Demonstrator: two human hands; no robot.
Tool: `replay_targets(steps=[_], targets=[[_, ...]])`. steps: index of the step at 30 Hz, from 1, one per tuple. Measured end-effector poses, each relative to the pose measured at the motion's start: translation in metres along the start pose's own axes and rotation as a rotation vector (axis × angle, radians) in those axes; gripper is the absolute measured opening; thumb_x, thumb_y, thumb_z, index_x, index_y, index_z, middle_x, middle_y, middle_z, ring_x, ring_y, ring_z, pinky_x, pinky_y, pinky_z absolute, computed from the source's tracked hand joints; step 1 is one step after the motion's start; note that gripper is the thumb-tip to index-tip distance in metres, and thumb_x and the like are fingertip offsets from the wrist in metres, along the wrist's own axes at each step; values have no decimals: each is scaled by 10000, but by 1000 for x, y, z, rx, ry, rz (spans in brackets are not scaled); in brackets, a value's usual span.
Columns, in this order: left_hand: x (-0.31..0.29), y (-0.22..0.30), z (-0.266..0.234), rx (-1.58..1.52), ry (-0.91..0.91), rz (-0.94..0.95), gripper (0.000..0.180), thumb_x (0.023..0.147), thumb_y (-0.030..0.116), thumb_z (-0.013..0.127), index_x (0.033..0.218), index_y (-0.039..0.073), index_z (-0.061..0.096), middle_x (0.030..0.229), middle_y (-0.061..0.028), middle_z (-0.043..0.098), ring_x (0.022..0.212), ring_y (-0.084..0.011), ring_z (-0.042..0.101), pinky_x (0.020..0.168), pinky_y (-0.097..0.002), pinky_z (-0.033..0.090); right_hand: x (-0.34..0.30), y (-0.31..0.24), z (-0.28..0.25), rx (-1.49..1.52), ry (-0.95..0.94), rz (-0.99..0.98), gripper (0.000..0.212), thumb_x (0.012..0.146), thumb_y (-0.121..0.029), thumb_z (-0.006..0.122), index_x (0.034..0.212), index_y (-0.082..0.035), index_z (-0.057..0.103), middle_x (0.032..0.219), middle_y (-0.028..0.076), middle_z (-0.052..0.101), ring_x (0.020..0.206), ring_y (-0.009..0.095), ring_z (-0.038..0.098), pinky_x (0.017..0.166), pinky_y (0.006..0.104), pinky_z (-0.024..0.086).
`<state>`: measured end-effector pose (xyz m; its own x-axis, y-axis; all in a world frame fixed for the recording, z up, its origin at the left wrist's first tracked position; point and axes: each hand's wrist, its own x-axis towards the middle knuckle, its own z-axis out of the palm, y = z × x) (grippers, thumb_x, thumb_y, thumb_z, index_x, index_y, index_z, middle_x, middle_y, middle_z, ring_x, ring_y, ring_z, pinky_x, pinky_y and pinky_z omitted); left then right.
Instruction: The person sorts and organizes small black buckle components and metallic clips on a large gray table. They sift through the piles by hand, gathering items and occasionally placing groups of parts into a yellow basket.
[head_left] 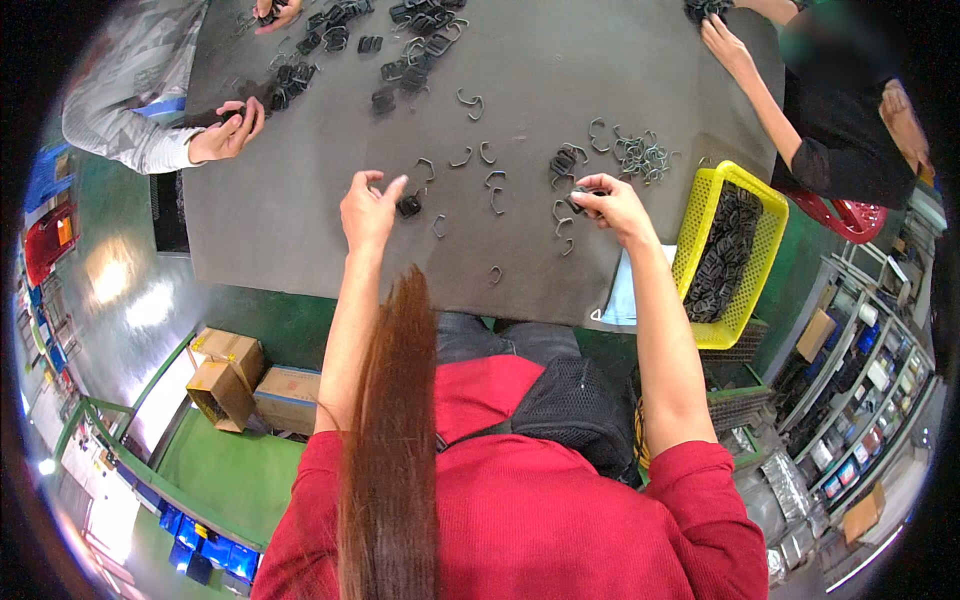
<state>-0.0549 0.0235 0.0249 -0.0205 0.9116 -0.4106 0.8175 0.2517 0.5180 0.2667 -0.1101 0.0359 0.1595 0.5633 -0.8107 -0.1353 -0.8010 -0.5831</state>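
Observation:
My left hand (368, 212) is over the table with thumb and fingers apart. Just right of its thumb lies a small black buckle (409, 206), and it looks free of the hand. My right hand (615, 210) pinches another black buckle (576, 203) between thumb and fingers; much of that piece is hidden. Bent metal wire hooks (496, 201) lie scattered between my hands. Beyond my right hand are a few more black buckles (564, 160) and a heap of wire hooks (642, 157).
A yellow perforated basket (770, 235) full of black parts stands at the right table edge, beside a light blue cloth (622, 290). Piles of black buckles (410, 72) lie at the far left. Co-workers' hands (230, 135) work at the left and far right.

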Motion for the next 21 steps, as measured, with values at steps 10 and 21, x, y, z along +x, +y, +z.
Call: replay_targets(steps=[10,21], targets=[[-9,-21,12,98,-131,213,225,736,251,709,820,66,611,822,-90,605,782,-254,597,696,-376,463,12,-5,4,-14,83,-127,257,778,-289,701,899,-88,596,816,-2,616,759,65,557,514,213,423],[-30,-25,11,322,-67,272,372,708,300,742,942,77,560,952,-103,568,843,-263,587,722,-394,467,26,-18,38,-667,474,-73,347,728,-347,707,946,-82,652,899,127,668,903,274,635,770,397,483]])
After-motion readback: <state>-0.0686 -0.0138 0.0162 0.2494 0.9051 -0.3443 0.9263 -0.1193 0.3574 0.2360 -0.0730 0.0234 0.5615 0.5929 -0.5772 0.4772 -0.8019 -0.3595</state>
